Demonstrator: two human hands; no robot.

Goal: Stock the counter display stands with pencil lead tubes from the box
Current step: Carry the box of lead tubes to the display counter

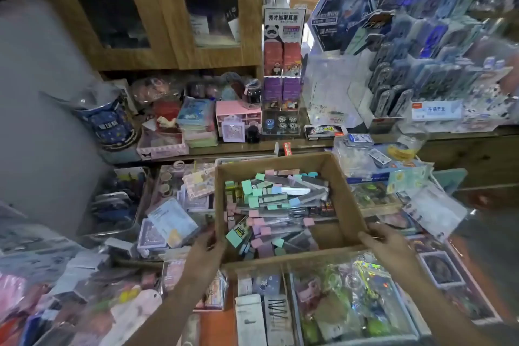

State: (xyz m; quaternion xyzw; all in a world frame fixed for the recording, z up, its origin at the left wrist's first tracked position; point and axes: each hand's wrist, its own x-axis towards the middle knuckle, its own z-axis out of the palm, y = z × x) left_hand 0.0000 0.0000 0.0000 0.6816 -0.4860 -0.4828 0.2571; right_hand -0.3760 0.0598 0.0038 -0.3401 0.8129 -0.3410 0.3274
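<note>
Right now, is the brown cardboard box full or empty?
Partly full: the brown cardboard box holds heaped pastel-capped tubes; its near-right floor is bare.

Left grip [207, 244] and right grip [384, 241] bare — both forearms [179, 298] unsleeved.

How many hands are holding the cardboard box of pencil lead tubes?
2. The left hand holds the cardboard box at its near-left corner, fingers over the wall. The right hand holds the near-right corner the same way.
</note>
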